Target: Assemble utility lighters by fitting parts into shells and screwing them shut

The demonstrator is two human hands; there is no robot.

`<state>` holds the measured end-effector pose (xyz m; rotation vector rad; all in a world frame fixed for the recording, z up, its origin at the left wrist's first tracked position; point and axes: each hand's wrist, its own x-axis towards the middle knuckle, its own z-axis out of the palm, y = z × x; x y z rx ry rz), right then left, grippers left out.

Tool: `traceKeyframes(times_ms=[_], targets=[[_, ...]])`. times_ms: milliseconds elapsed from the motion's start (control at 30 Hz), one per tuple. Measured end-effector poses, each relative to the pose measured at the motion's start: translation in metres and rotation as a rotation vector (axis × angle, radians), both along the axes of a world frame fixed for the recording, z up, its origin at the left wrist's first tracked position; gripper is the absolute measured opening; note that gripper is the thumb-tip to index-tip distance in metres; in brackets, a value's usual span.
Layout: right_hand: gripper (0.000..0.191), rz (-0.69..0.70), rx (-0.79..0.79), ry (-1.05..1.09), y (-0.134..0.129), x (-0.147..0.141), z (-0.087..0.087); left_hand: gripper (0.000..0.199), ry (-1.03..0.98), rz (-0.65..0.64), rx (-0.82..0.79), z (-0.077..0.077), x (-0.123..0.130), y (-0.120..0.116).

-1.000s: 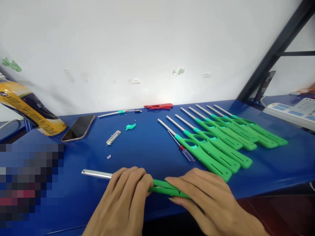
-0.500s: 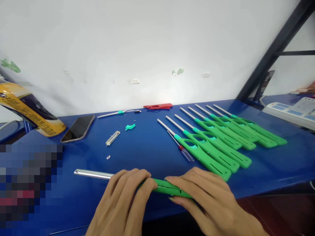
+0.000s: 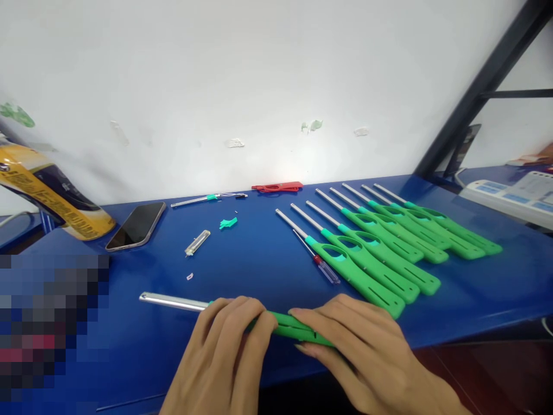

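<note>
Green lighter (image 3: 298, 327) in both hands, over the near edge of the blue table (image 3: 250, 262), tube pointing about 9 o'clock. Left hand (image 3: 222, 351): fingers curled closed round its front part. Right hand (image 3: 367, 349): thumb and fingers pinching the handle's rear, gap only handle-thick (a dark line runs along the handle between the hands). From that handle: screwdriver (image 3: 327, 270) at 1, row of green lighters (image 3: 358, 279) 1 to 2, clear part (image 3: 197, 243) at 10, teal piece (image 3: 228, 223) near 11, red casing (image 3: 283, 187) at 12.
</note>
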<state>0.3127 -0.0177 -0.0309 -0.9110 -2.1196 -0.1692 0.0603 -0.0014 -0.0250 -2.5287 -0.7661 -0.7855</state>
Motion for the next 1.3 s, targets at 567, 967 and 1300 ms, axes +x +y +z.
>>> traceKeyframes(times_ms=[567, 967, 1300], targets=[[0.022, 0.02, -0.009, 0.009, 0.0, 0.0, 0.001, 0.04, 0.022, -0.029, -0.12, -0.002, -0.011, 0.002], [0.02, -0.022, -0.049, 0.083, -0.001, -0.005, -0.001, 0.064, -0.036, 0.029, -0.105, -0.009, -0.016, 0.0], [0.015, -0.005, -0.096, 0.058, 0.0, -0.005, -0.002, 0.046, -0.075, -0.017, -0.045, -0.003, -0.002, -0.001]])
